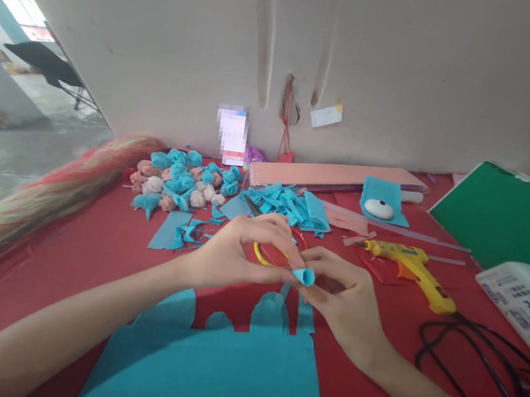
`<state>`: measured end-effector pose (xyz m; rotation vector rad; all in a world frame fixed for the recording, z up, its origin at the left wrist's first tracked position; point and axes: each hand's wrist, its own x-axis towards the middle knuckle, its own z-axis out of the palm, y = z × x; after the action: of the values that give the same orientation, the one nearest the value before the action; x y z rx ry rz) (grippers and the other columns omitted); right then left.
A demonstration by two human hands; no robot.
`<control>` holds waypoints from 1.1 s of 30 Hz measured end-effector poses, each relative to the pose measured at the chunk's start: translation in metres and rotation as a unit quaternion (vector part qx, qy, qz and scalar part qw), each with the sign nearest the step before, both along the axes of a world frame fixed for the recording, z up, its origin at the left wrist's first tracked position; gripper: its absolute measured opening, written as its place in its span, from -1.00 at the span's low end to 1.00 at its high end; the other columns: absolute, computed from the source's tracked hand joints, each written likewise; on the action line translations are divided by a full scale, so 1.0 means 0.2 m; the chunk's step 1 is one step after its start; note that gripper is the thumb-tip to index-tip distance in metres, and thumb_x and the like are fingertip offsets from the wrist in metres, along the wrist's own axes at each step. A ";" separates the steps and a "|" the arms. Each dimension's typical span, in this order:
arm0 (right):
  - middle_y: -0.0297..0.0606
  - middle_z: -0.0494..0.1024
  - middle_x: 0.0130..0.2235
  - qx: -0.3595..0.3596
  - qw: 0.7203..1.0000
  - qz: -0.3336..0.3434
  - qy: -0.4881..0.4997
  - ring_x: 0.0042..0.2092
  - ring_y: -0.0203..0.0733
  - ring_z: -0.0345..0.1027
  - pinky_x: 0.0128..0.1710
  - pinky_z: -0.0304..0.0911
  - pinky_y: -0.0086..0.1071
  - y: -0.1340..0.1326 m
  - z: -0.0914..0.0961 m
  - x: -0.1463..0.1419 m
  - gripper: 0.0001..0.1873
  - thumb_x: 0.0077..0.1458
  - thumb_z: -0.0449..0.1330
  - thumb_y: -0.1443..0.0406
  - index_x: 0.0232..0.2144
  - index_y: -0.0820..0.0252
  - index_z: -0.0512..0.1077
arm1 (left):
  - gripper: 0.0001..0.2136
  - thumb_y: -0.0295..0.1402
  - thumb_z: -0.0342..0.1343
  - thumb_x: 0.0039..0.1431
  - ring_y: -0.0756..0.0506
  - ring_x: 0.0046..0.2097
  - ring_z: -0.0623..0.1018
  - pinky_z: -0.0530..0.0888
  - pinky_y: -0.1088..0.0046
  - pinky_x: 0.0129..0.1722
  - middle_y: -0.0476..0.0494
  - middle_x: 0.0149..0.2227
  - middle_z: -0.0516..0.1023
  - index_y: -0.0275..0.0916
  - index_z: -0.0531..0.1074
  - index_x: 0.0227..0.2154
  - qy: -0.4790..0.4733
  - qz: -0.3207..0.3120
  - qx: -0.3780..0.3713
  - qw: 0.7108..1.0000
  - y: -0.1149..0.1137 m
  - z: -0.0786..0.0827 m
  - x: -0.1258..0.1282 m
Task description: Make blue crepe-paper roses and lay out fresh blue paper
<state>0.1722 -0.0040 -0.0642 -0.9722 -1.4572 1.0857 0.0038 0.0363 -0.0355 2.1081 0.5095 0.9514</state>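
Note:
Both of my hands meet over the red table (pixel 92 247) and pinch a small rolled piece of blue crepe paper (pixel 304 275). My left hand (pixel 238 250) grips it from the left with thumb and fingers closed. My right hand (pixel 340 293) holds it from the right, fingers curled round it. A blue strip hangs down from the roll toward a large blue paper sheet (pixel 212 374) with scalloped cuts at its top edge. Yellow-handled scissors (pixel 262 255) lie just behind my fingers, partly hidden.
A heap of finished blue, pink and white paper rosebuds (pixel 179 181) lies at the back left, blue scraps (pixel 288 205) beside it. A yellow glue gun (pixel 419 271) with black cable (pixel 469 355) lies right. Pink paper (pixel 331 175), a green board (pixel 501 216), a white packet (pixel 524 304).

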 end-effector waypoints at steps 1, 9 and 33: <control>-0.34 0.43 -0.47 -0.006 1.000 -0.007 0.003 -0.52 -0.37 0.23 -0.61 0.10 -0.50 0.00 -0.01 0.00 -0.93 -0.19 0.24 0.37 -0.64 0.17 0.46 | -0.92 -0.49 0.21 -0.04 -0.05 -0.29 0.44 0.33 0.27 -0.04 -0.06 -0.42 0.55 -0.21 0.50 -0.44 -0.004 0.003 -0.005 1.000 0.01 -0.01 0.00; -0.45 0.27 -0.67 -0.070 0.997 -0.042 0.007 -0.62 -0.43 0.09 -0.65 0.05 -0.53 -0.01 -0.03 -0.03 -0.86 -0.14 0.21 0.31 -0.65 0.22 0.38 | -0.91 -0.47 0.24 -0.07 -0.06 -0.22 0.45 0.40 0.36 -0.14 -0.07 -0.36 0.51 -0.20 0.51 -0.44 -0.041 0.050 -0.064 0.996 0.03 -0.12 0.04; -0.42 0.37 -0.54 -0.069 0.996 -0.050 0.028 -0.57 -0.42 0.12 -0.61 0.05 -0.52 0.02 0.05 0.01 -0.90 -0.13 0.22 0.28 -0.47 0.18 0.42 | -0.86 -0.34 0.11 0.04 -0.06 -0.37 0.54 0.50 0.44 -0.35 -0.11 -0.43 0.57 -0.30 0.50 -0.44 0.030 0.135 -0.130 0.982 0.00 -0.10 0.06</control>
<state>0.1741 -0.0009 -0.0545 -1.0916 -1.2877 1.1418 0.0154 0.0360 -0.0552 1.8652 0.9190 0.9152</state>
